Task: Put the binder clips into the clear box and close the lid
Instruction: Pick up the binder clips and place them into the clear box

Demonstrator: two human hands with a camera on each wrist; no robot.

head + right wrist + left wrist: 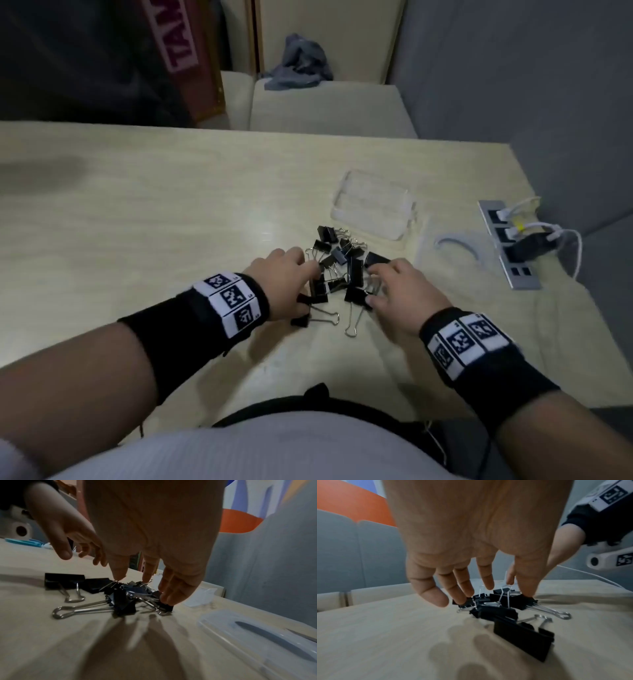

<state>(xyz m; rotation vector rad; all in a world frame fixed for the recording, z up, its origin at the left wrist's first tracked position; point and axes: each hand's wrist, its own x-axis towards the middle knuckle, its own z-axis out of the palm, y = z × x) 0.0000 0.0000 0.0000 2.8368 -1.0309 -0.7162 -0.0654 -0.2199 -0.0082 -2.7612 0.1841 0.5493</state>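
Note:
Several black binder clips with silver wire handles lie in a loose pile on the table. My left hand reaches into the pile's left side, its spread fingers touching clips from above. On the pile's right side, my right hand does the same, fingertips pressing on clips. Neither hand curls round a clip. The clear box stands without its lid just beyond the pile, to the right. Its clear lid lies flat to the right of the box and appears close by in the right wrist view.
A grey power strip with white plugs and cables lies near the light wooden table's right edge. Pale chairs stand beyond the far edge. A grey partition wall runs along the right.

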